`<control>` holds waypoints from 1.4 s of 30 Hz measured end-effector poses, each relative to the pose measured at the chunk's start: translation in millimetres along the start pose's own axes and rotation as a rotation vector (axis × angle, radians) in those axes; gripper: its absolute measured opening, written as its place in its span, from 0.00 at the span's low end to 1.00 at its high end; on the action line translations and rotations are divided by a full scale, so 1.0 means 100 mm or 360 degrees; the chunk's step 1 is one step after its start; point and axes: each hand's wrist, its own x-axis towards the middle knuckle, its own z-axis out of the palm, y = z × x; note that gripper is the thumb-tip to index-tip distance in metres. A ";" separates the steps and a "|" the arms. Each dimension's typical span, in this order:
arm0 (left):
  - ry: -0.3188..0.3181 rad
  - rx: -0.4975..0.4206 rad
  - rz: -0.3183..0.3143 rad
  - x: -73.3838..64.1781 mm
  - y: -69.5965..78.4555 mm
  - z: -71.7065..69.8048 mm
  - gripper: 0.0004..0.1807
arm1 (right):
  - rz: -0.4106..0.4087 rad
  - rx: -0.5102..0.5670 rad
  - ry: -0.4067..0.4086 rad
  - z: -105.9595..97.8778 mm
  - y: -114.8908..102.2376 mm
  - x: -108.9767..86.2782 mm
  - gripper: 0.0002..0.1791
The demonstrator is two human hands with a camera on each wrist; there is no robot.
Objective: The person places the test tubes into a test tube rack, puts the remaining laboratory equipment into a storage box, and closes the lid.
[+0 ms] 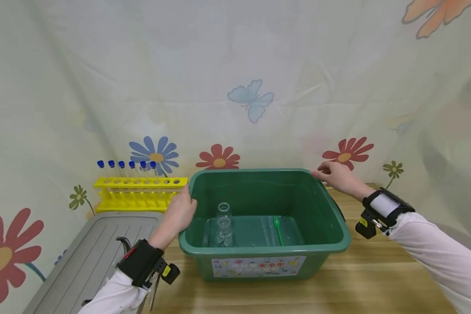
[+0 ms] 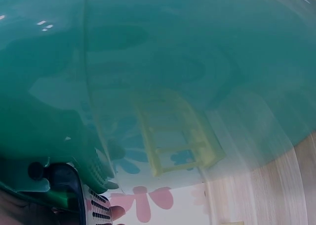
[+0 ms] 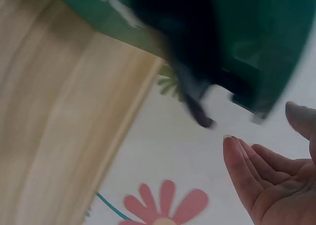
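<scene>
A green plastic tub (image 1: pixel 255 250) with a printed label on its front stands on the wooden table. My left hand (image 1: pixel 179 210) grips its left rim, the thumb on the inner side. Low in the left wrist view, a black handle (image 2: pixel 69 183) shows beside partly hidden fingers. At the far right corner, my right hand (image 1: pixel 337 176) has its fingertips right at the rim. The right wrist view shows that hand's thumb and fingers apart with nothing between them. Inside the tub lie clear glass-like vessels (image 1: pixel 224 231) and a green spoon (image 1: pixel 278 229) beside clear, slender pieces.
Behind my left hand stands a yellow test tube rack (image 1: pixel 141 183) holding several blue-capped tubes. A grey folding panel or lid (image 1: pixel 114 244) lies at the left, next to the tub. Flower-patterned cloth (image 1: pixel 251 56) hangs behind the table (image 1: pixel 361 279).
</scene>
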 end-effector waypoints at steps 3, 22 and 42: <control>0.0008 0.0010 -0.0002 0.00 0.00 0.01 0.23 | -0.0024 0.0036 -0.0069 0.11 0.06 -0.01 0.23; -0.0230 -0.0292 -0.0038 0.03 -0.09 -0.19 0.26 | 0.0038 0.0299 -0.0225 0.30 0.11 0.00 0.21; -0.0527 0.0575 -0.0415 -0.58 -0.93 -0.26 0.12 | 0.0037 0.0310 -0.0182 0.30 0.13 0.00 0.22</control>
